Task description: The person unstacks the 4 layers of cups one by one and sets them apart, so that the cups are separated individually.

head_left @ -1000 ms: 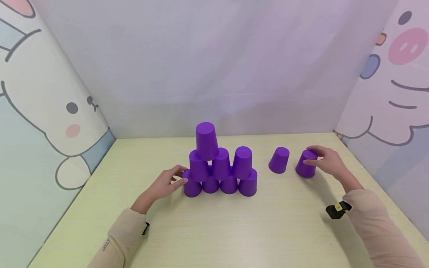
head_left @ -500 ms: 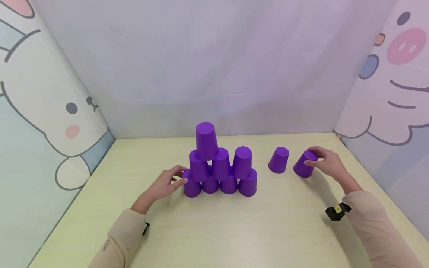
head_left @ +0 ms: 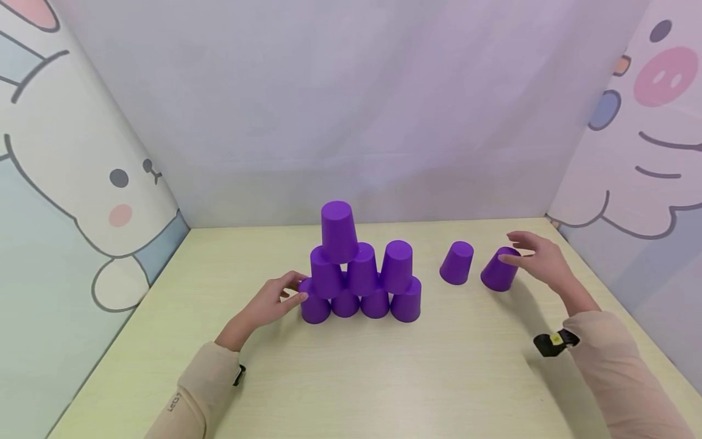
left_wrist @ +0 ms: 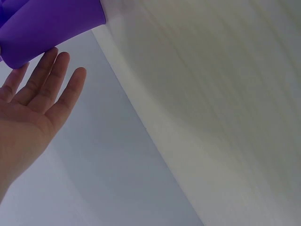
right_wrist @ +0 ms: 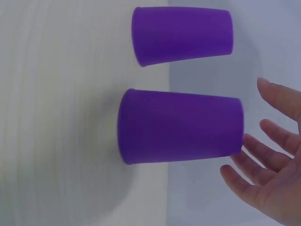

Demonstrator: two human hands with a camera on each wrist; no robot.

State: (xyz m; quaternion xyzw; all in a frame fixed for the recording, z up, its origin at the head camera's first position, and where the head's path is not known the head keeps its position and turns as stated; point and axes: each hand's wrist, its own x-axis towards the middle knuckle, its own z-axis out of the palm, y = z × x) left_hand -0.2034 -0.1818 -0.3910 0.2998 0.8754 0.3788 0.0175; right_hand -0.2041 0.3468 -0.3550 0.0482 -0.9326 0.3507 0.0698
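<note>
Purple upside-down cups stand in a tiered stack point(head_left: 362, 271): several in the bottom row, three above, and a single top cup point(head_left: 339, 233) over the left pair. At the bottom row's left end, my left hand point(head_left: 272, 299) touches the end cup point(head_left: 315, 309) with thumb and fingers; in the left wrist view the fingers are nearly straight beside a purple cup point(left_wrist: 51, 30). On the right, a separate purple cup point(head_left: 499, 274) stands upside down, with my right hand point(head_left: 540, 262) spread just beside its top. In the right wrist view its fingers point(right_wrist: 242, 186) are apart, holding nothing.
Another upside-down cup point(head_left: 457, 263) stands between the stack and the cup near my right hand. The pale wooden table point(head_left: 384, 384) ends at a hanging pale cloth point(head_left: 373, 122). Side panels carry cartoon animals, a rabbit point(head_left: 99, 164) and a pig point(head_left: 647, 122).
The right cup has shifted slightly left. My right hand has let go of it, its fingers lifting and spreading away from the top. The left hand and the stack have stayed put.
</note>
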